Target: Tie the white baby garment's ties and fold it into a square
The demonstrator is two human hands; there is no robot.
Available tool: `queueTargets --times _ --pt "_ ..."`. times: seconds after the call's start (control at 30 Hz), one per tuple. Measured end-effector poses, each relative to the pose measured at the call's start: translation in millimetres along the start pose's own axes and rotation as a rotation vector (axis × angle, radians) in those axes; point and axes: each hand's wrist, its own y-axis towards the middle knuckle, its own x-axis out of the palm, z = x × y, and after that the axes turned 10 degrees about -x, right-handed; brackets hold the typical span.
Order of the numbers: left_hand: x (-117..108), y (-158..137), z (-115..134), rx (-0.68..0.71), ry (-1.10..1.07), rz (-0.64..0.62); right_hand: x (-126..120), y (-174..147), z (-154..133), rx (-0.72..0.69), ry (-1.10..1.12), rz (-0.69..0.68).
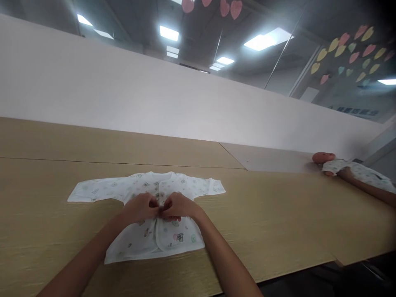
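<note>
A white baby shirt [181,238] with small printed animals lies spread on the table, its sleeves stretched out to both sides and its neckline away from me. Down its middle runs a front opening, with the two edges parted near the hem. At mid-chest my left hand [142,207] pinches the shirt along this opening. My right hand [178,206] pinches it right beside, fingertips nearly meeting the left ones. The small spot between the fingertips is hidden, so any fastener there cannot be made out.
The wooden table [272,222] runs along a white wall [139,95] with glass above it. At the far right lies a doll [323,157] beside white printed cloth [365,172], and another person's arm [368,187] reaches toward it. The table's front edge is at the lower right.
</note>
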Motion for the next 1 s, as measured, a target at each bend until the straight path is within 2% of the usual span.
queueTargets --times 0.2,0.5,0.6,0.73,0.93,1.0 --pt "0 -3 2 -0.043 0.044 0.059 5 2 2 -0.029 -0.080 0.101" --pt "-4 -5 8 -0.001 0.038 0.063 9 8 3 0.131 0.197 0.107" --pt "-5 -4 8 0.002 -0.026 0.047 6 8 7 0.086 0.254 0.101" --pt "-5 -1 7 0.005 -0.101 0.009 -2 6 12 -0.003 0.366 0.023" --pt "-7 -3 8 0.047 -0.170 -0.096 -8 4 14 0.024 0.275 0.005" --pt "-11 -2 4 0.063 -0.171 -0.070 -12 3 17 0.042 0.205 0.043"
